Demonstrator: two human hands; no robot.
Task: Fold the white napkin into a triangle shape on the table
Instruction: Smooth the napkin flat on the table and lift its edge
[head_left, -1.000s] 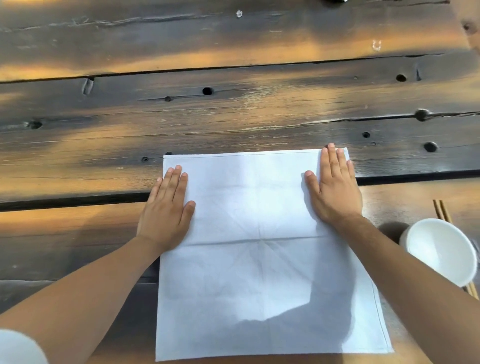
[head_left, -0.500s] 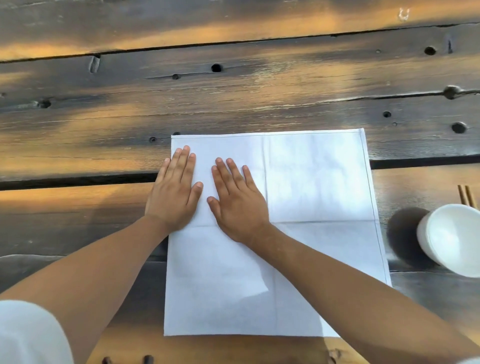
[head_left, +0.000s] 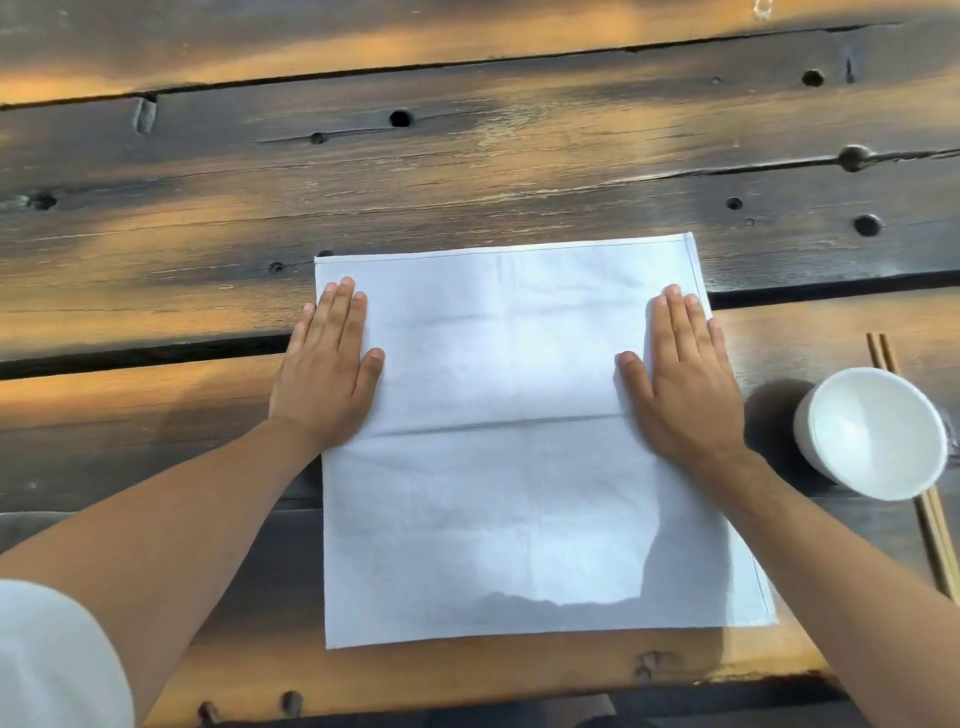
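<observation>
A square white cloth napkin lies spread flat and unfolded on the dark, weathered wooden tabletop, its near edge close to the tabletop's near edge. Both hands rest on the napkin's far half, palms down, fingers straight and close together, gripping nothing. The left hand lies along the napkin's left edge, its little finger hanging over the hem onto the wood and its thumb spread towards the middle of the cloth. The right hand lies along the right edge in mirror fashion, its little finger at the hem and its thumb pointing inward. A wide bare stretch of cloth separates the two hands.

The napkin is thin woven fabric with a narrow stitched hem visible along the far and right edges. A sharp crease runs left to right across its middle, passing just beneath the heels of both hands, and fainter creases cross the far half. A shadow covers the near part of the cloth.

The tabletop is made of broad planks, rough-grained, with dark gaps between them, round holes and knots, and patches of warm orange light. To the right of the napkin, near the right forearm, stands a round white bowl, smooth and glossy, tilted slightly. A pair of slim wooden chopsticks lies beneath it, pointing far to near.
</observation>
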